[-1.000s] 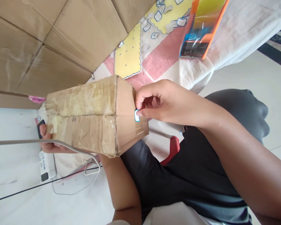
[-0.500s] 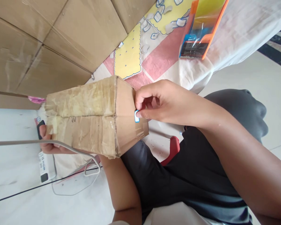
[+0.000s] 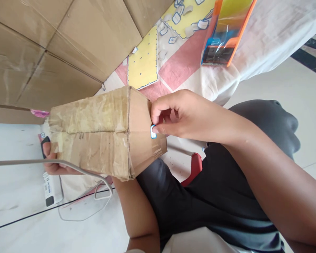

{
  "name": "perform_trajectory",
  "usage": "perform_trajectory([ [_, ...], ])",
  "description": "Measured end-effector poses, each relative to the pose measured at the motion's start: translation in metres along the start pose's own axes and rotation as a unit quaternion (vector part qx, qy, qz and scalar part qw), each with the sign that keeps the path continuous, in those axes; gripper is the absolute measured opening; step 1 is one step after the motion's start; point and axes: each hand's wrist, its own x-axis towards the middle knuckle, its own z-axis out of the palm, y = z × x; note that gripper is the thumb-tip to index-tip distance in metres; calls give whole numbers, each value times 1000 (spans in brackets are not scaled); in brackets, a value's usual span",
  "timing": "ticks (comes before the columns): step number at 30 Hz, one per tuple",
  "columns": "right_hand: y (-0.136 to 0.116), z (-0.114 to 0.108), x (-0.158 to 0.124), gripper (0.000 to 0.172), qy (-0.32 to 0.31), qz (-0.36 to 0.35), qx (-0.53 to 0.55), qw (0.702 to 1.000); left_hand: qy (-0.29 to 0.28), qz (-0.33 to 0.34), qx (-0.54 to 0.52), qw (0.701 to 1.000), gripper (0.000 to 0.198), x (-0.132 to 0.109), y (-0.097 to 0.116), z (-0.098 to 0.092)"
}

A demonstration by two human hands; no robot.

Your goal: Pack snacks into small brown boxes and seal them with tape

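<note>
A worn cardboard box (image 3: 94,144), patched with clear tape, is held tilted above my lap. My left hand (image 3: 54,161) grips it from below at the far left end, with part of the hand hidden behind the box. Against the near end face, my right hand (image 3: 168,117) pinches a small white label with a blue border (image 3: 153,132) between thumb and finger. The label touches or almost touches the cardboard; I cannot tell whether it is stuck down. A dark object (image 3: 45,144) shows beside my left fingers.
Large taped cartons (image 3: 94,38) stand at the upper left. A yellow sheet (image 3: 143,61) and several loose labels (image 3: 176,18) lie on the pink and white cloth (image 3: 183,58), near an orange-edged package (image 3: 218,52). A grey cable (image 3: 76,166) crosses in front of the box.
The box has shifted very slightly left and down in view. Both hands keep the same grip, and the label stays at the same spot on the end face.
</note>
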Motion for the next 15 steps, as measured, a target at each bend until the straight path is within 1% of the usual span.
perform_trajectory([
  [4,-1,0,1,20,-1,10,12,1000,18,-6,11,1000,42,1,-3,5],
  [6,-1,-1,1,22,-1,15,15,1000,22,1,-2,1000,41,3,-7,6],
  [9,-1,-1,2,22,-3,14,16,1000,4,32,-47,998,43,5,-14,5],
  [11,1,0,2,22,-3,8,15,1000,-6,40,-43,998,45,6,-18,3],
  [14,3,0,2,21,-1,2,6,1000,-6,28,-30,999,56,9,-23,-3],
  [15,4,0,2,21,-1,3,-2,1000,-29,12,-22,999,62,10,-24,-4],
])
